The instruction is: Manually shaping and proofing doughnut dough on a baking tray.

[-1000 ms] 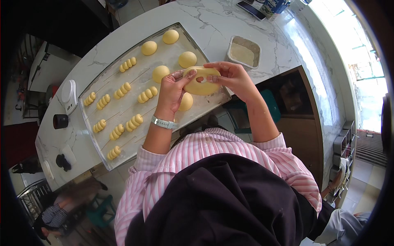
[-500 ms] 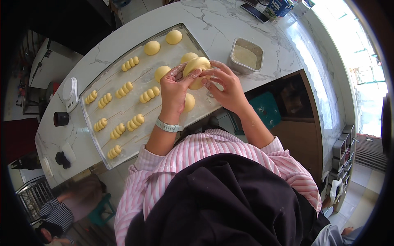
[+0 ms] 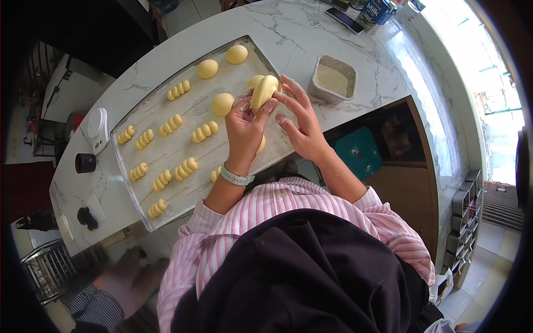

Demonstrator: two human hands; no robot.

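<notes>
Head view: near the centre of the frame, a person holds a thick, rounded piece of dough [image 3: 265, 93] in the air above the right part of the tray [image 3: 230, 80], tilted so that it shows mostly its edge. The step in hand looks to be shaping this piece by hand, with the dough lifted clear of the surface rather than pressed on it. The next move seems to call for a steady left hold while the right fingers work round the piece with even pressure, since soft dough could thin or tear at one spot. As to grip, the left hand [image 3: 247, 122] is closed on the dough, its thumb on the near side and its fingers behind, the pinch only as wide as the piece between them. The right hand [image 3: 302, 127] is loosely spread: its index finger reaches the right edge of the dough and appears to touch it, while the thumb stands apart, lower down, not pinching anything. Whether that fingertip goes into a hole cannot be told from this angle. Behind the dough and to its left, smooth balls [image 3: 222, 104] rest on the tray, with ridged coils [image 3: 205, 131] farther toward the left of the frame. At upper right, a tin [image 3: 330, 95] with pale powder [image 3: 333, 77] inside stands on the table [image 3: 294, 58].
</notes>
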